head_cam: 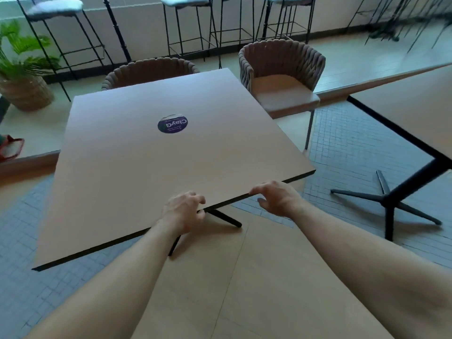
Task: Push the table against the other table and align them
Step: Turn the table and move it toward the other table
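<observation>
Gripping the near edge of the table [171, 152], the left hand [182, 212] has its fingers curled over the rim; the right hand [278, 198] sits just beside it on the same edge, thumb on top, fingers loosely bent and not clearly clamped. The other table [413, 111] stands well apart to this table's right (a chair [281, 77] sits off its far right corner). Pushing looks barely begun; next it must swing rightward and square up.
</observation>
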Demonstrator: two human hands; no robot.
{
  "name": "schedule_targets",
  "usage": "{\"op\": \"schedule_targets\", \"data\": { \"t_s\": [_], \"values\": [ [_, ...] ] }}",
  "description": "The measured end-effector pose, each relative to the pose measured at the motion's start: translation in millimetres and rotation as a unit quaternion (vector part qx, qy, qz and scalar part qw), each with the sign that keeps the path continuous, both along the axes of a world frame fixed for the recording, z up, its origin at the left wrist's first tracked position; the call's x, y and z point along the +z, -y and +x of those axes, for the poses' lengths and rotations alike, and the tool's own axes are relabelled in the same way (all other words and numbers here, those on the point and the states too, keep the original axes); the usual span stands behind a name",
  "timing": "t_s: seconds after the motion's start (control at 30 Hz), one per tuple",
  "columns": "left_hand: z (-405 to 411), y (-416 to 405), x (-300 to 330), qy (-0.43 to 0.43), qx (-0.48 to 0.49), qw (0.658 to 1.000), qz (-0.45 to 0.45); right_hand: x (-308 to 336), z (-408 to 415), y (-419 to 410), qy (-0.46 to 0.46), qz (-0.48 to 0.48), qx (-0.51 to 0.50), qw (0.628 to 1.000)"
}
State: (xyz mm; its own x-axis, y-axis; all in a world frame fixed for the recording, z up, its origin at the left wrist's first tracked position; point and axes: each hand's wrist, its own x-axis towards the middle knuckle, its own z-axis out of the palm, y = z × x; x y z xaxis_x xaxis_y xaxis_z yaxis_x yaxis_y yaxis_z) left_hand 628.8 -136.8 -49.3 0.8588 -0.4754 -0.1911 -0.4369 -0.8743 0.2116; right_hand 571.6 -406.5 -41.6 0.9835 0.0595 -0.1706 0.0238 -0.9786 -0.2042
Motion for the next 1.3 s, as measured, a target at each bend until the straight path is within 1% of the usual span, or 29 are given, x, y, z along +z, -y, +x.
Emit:
{"op": "schedule_targets", "data": {
  "t_s": [0.13, 0.23, 0.37, 0.43, 0.57, 0.7, 0.87, 1.0, 1.13, 1.23, 1.3],
  "values": [
    [-11.5, 39.0, 8.8, 0.002, -0.022, 0.999, -0.037, 12.8, -17.7, 32.8, 0.008, 0.013, -0.019, 1.0],
    [-32.3, 104.4, 24.1, 0.006, -0.055, 0.996, -0.065, 21.5, -54.8, 95.6, -0.003, 0.028, -0.064, 0.998],
    [-76.0, 211.2, 34.6, 0.017, -0.112, 0.987, -0.112, 29.8, -119.6, 194.1, 0.006, 0.04, -0.112, 0.993],
    [-105.5, 277.7, 35.7, 0.02, -0.144, 0.981, -0.126, 31.5, -159.4, 253.8, 0.015, 0.038, -0.139, 0.989],
    [-159.4, 390.6, 39.3, 0.011, -0.179, 0.972, -0.149, 34.5, -226.1, 347.2, 0.021, 0.043, -0.171, 0.984],
    [-208.5, 491.2, 41.2, 0.001, -0.23, 0.956, -0.18, 36.7, -286.3, 426.5, 0.023, 0.054, -0.206, 0.977],
    [-252.8, 597.1, 28.0, -0.004, -0.279, 0.942, -0.187, 26.5, -344.5, 511.5, 0.048, 0.067, -0.256, 0.963],
    [-277.9, 670.6, 16.1, 0.003, -0.3, 0.933, -0.2, 10.9, -378.0, 571.9, 0.053, 0.064, -0.283, 0.956],
    [-283.3, 747.0, 7.8, -0.007, -0.305, 0.927, -0.216, 3.5, -390.4, 646.7, 0.037, 0.061, -0.295, 0.953],
    [-279.3, 805.3, -5.1, -0.01, -0.281, 0.935, -0.218, -1.6, -391.3, 705.0, 0.036, 0.063, -0.299, 0.952],
    [-282.9, 842.2, -15.4, -0.015, -0.276, 0.94, -0.198, -2.4, -392.2, 739.8, 0.037, 0.063, -0.299, 0.951]
  ]
}}
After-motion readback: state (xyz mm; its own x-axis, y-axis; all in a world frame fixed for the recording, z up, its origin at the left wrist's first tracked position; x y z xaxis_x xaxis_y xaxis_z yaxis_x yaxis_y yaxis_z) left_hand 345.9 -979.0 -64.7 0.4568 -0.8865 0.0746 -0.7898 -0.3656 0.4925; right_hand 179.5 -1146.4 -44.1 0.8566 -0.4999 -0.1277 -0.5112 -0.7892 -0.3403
